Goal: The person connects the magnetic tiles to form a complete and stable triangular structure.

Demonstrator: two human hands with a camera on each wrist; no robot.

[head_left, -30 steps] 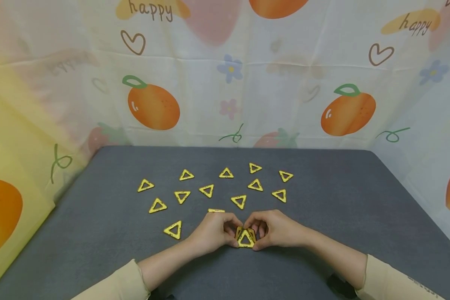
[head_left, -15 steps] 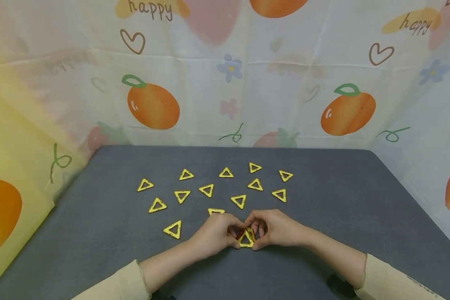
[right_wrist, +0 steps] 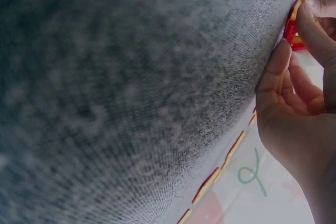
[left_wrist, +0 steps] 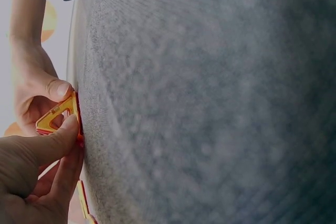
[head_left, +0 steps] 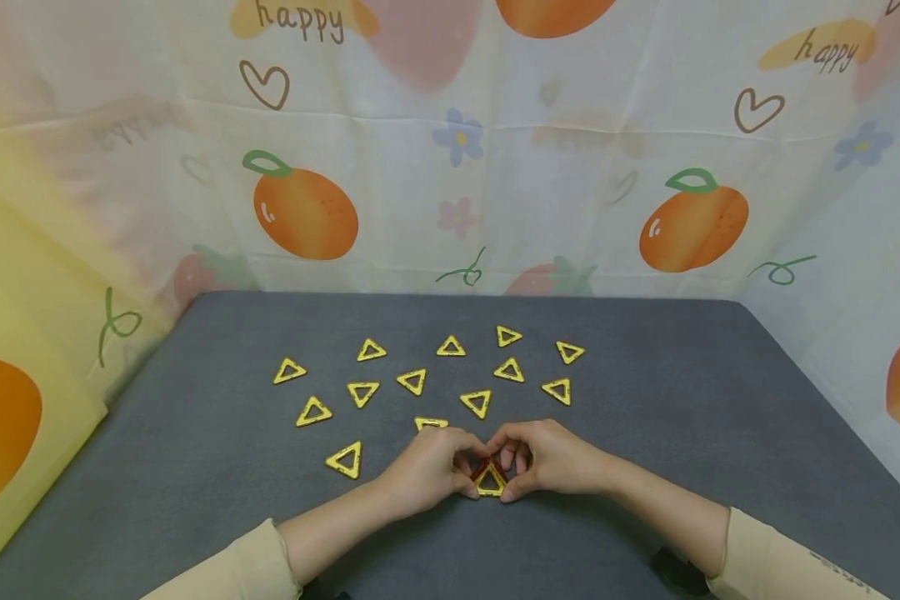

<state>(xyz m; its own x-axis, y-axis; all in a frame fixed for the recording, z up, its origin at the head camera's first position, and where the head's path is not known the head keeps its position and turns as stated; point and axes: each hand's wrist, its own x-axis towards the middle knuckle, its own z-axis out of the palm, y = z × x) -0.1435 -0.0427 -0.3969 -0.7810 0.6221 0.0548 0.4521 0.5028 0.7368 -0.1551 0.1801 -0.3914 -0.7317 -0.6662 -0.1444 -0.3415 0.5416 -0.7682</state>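
Thirteen loose yellow triangular frame tiles (head_left: 356, 460) lie on one tabletop (head_left: 682, 400), one of them partly covered. Between one left hand (head_left: 430, 468) and one right hand (head_left: 561, 458), a single tile cluster (head_left: 489, 492) holds at least two more, exact number hidden. Two cream sleeves (head_left: 228, 565).

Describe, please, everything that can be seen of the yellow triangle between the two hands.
The triangle is a shiny, plastic-looking yellow frame with an open centre. From the head view it faces the person, point up, base down; its exact tilt is hard to tell. Red parts show behind its slanting sides. The left hand and right hand grip it from either side, fingers partly hiding it. Its base appears to rest on the grey table.
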